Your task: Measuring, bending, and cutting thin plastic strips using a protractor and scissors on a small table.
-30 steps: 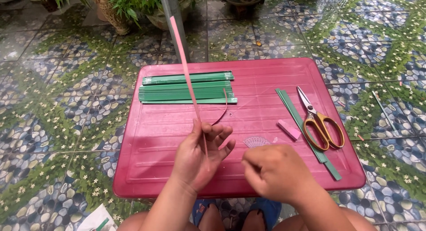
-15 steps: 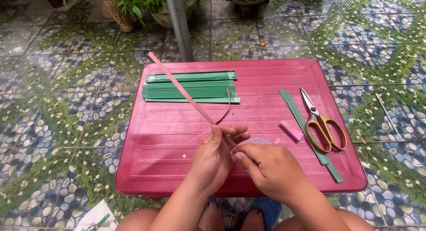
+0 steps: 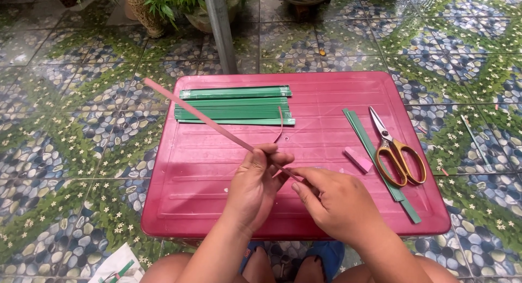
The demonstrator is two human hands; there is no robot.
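A long pink paper strip (image 3: pixel 201 115) slants from the upper left down to my hands over a red plastic table (image 3: pixel 206 174). My left hand (image 3: pixel 260 179) pinches the strip near its lower end. My right hand (image 3: pixel 333 202) grips that same end from the right, fingertips touching the left hand's. A thin curled bit of strip (image 3: pixel 281 125) arcs up behind my left thumb. A stack of green strips (image 3: pixel 235 104) lies flat at the table's back left.
Yellow-handled scissors (image 3: pixel 396 149) lie at the right, beside long green strips (image 3: pixel 380 158) and a small pink piece (image 3: pixel 358 159). A grey pole (image 3: pixel 220 27) and potted plants stand behind the table. Pebble-pattern tiles surround it; paper scraps lie at the lower left.
The pink strip swung from nearly upright to slanting toward the upper left. My right hand moved in and took hold of its lower end beside my left hand.
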